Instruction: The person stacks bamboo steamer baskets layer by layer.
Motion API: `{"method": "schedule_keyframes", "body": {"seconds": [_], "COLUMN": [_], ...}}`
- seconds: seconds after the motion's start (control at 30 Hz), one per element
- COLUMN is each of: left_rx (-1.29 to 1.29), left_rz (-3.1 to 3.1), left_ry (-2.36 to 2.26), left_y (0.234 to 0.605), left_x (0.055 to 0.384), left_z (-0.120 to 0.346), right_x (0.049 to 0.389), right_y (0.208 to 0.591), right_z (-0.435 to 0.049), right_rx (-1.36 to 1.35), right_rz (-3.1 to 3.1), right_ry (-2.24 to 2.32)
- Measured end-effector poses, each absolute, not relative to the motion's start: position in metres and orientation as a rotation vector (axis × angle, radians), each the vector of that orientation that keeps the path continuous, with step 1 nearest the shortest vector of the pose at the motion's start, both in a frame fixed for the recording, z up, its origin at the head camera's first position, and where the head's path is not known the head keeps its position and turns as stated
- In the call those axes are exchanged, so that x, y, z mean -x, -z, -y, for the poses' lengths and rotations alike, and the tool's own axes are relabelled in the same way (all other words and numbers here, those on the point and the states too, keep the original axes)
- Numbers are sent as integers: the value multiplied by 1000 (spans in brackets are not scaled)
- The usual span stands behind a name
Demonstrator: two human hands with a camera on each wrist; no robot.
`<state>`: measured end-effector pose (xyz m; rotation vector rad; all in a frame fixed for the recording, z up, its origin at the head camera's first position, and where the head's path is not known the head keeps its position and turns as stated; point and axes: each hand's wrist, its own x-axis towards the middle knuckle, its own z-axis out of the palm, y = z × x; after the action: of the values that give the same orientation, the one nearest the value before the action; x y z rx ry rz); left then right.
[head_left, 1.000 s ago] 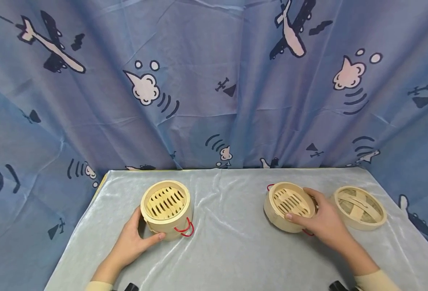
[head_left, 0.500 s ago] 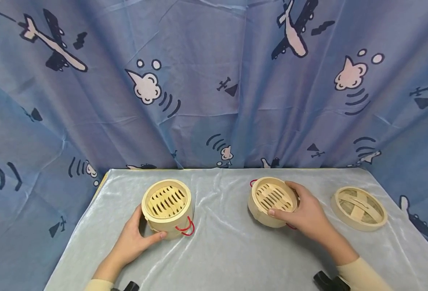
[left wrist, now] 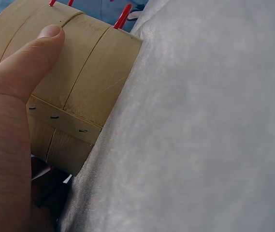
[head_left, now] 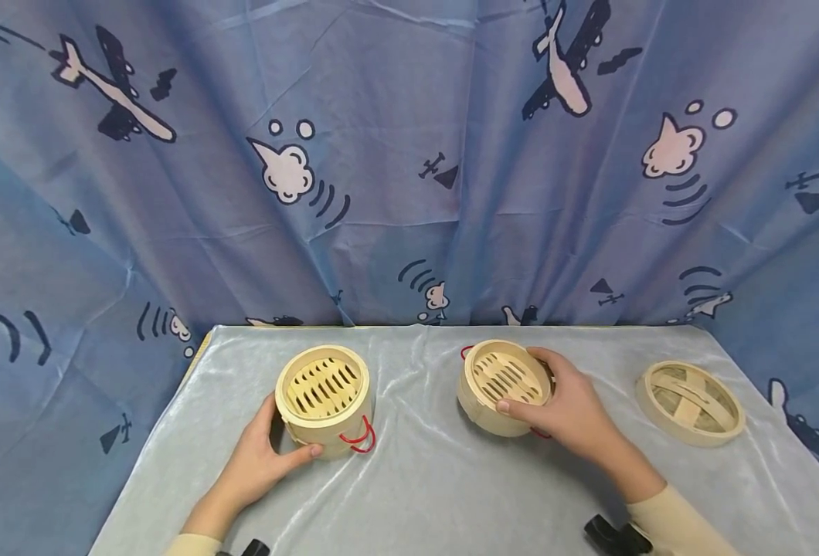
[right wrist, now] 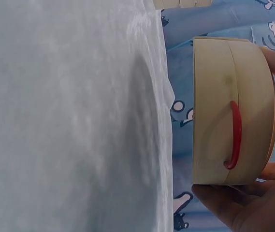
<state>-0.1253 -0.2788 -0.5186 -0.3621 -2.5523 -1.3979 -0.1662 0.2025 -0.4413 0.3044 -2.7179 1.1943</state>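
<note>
A tall round bamboo steamer basket (head_left: 329,439) with a slatted inside stands on the cloth at the left. My left hand (head_left: 256,467) grips its near left side, the thumb along the front wall (left wrist: 98,63) in the left wrist view. Right of the middle, my right hand (head_left: 565,405) holds a shallower bamboo steamer basket (head_left: 480,413) by its right side, thumb at the rim. In the right wrist view this basket (right wrist: 213,116) hangs above the cloth, a gap showing under it. Both baskets have red cord loops. The right palm is partly hidden.
A round bamboo steamer lid (head_left: 693,405) with crossed strips lies at the right of the table. A grey velvety cloth (head_left: 416,494) covers the tabletop, and a blue printed curtain (head_left: 382,154) hangs right behind its far edge.
My right hand has carried the shallower basket leftward, away from the lid and closer to the tall one. The left hand keeps its grip in place.
</note>
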Motion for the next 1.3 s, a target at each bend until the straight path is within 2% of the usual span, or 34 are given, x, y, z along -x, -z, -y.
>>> {"method": "schedule_keyframes", "body": {"seconds": [1.3], "left_rx": [345], "left_rz": [2563], "left_ry": [1435], "left_y": [518], "left_x": [128], "left_z": [279], "right_x": [177], "right_y": [403], "right_z": [-121], "right_rx": [-533], "right_rz": [2607], "right_ry": [-1405]}}
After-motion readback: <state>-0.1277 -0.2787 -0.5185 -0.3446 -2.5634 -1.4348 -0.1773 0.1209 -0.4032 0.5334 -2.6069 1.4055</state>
